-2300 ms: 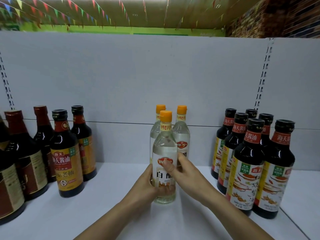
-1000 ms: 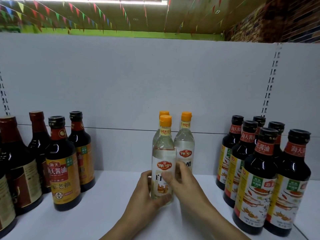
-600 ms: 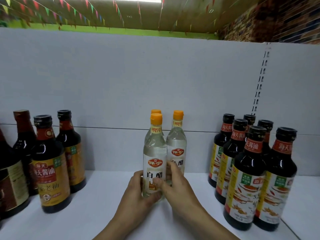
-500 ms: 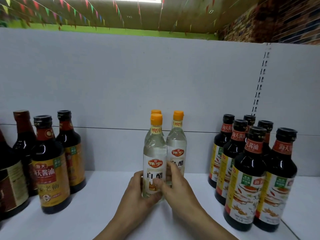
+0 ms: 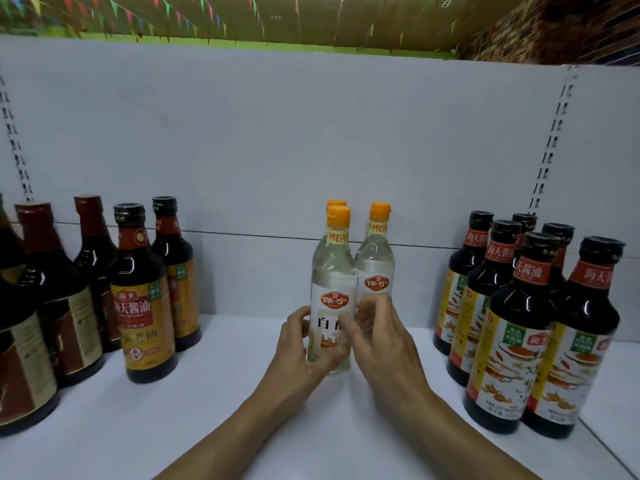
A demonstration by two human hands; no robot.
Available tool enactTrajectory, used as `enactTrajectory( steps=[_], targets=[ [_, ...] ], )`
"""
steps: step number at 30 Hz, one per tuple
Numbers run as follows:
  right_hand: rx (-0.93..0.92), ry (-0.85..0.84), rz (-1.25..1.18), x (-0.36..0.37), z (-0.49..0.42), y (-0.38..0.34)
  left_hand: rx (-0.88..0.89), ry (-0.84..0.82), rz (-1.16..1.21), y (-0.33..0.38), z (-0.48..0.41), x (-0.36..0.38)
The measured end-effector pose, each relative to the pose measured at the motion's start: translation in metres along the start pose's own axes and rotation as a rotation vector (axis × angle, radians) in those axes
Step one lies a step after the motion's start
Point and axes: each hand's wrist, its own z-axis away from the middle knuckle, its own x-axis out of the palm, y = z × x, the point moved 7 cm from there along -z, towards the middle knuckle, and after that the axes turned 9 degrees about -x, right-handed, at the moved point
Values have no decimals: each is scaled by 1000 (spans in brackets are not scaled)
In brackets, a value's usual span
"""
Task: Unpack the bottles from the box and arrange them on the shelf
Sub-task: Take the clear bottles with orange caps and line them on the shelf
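Note:
Three clear vinegar bottles with orange caps stand upright mid-shelf on the white shelf [image 5: 214, 403]. The front bottle [image 5: 333, 282] has a red logo label. My left hand [image 5: 301, 348] grips its lower body from the left, thumb across the label. My right hand [image 5: 377, 337] curls round it from the right, fingers touching the label. A second clear bottle [image 5: 375, 265] stands just behind on the right. Of the third bottle only the cap [image 5: 336, 203] shows, behind the front one. No box is in view.
Dark soy sauce bottles with orange labels [image 5: 143, 306] and brown-labelled ones [image 5: 48, 306] crowd the left. Several dark bottles with yellow-white labels [image 5: 519, 334] stand at the right. White back panel [image 5: 311, 140] rises behind. Bare shelf lies between the groups.
Both hands stay round the front clear bottle, which has turned so its label faces me; my right fingers have shifted a little on it. The view has shifted slightly.

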Motion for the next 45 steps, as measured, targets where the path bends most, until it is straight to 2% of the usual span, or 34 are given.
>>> enactTrajectory(
  steps=[6,11,16,21,26,35,45],
  targets=[
    [-176,-35,66,0,6,-29,28,88,-130,24,5,-12],
    [-268,-91,-34,1,8,-56,-23,103,-259,46,23,-33],
    [-340,-260,-129,7,18,-94,-55,280,-204,51,74,-71],
    [-471,-446,-104,19,36,-135,-77,454,-200,49,125,-107],
    [-600,-546,-142,43,51,-188,-94,598,-197,48,175,-135],
    [-748,-753,-295,116,115,-292,-258,892,-169,13,323,-201],
    [-696,-1010,-519,205,254,-360,-472,1134,-144,-33,507,-238]
  ],
)
